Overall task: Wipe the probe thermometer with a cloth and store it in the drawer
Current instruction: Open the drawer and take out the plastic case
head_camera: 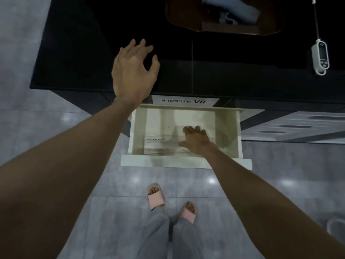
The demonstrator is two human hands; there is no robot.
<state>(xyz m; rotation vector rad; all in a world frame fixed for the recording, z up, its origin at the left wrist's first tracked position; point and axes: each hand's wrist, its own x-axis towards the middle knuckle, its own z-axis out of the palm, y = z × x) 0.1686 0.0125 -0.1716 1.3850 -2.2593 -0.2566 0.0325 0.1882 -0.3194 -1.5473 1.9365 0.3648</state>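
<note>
Clearly my right hand (196, 141), spread empty in the drawer (186, 163), is nearer the probe thermometer (320, 57) lying lengthwise away from me.

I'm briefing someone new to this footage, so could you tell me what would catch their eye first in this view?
The pale open drawer stands out most, pulled from under the black countertop at centre, with the right hand reaching inside onto a clear plastic case. The left hand hovers spread and empty over the counter edge. At the far right, the white probe thermometer lies on the counter, untouched.
</note>
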